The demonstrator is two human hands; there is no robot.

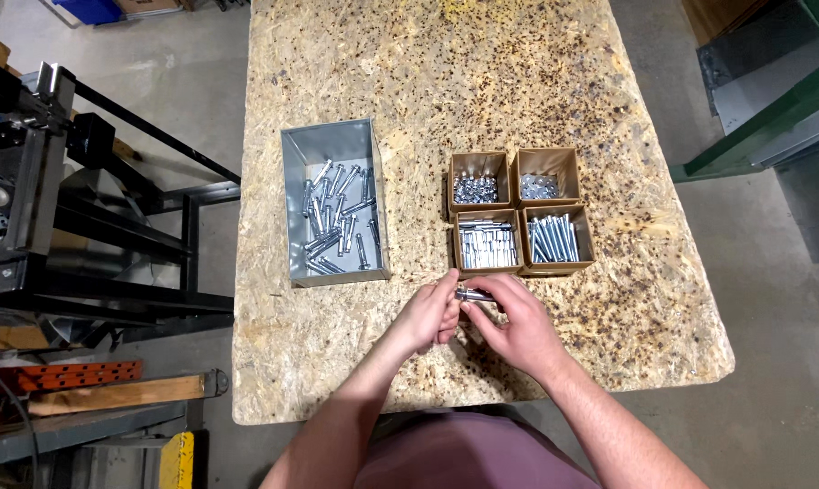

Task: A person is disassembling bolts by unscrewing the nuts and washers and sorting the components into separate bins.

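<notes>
Fingers [448, 292] of both our hands are pinching around one small silver anchor bolt [475, 295] right now, so we're holding it up just off the near part of the chipboard table [355, 362]. Our left hand [428, 317] is curling closed on the bolt's left end, and our right hand [518, 328] is closing its fingertips on the other end, so neither is hanging open.

Progress-wise, we're guessing we're somewhere in the middle. Just past our hands, the four little cardboard boxes [521, 211] are each already holding sorted bits: sleeves and long bolts in the near pair, nuts and washers in the far pair. Off to the left, the grey metal bin [333, 204] is still showing a good heap of assembled bolts, so plenty is waiting.
</notes>
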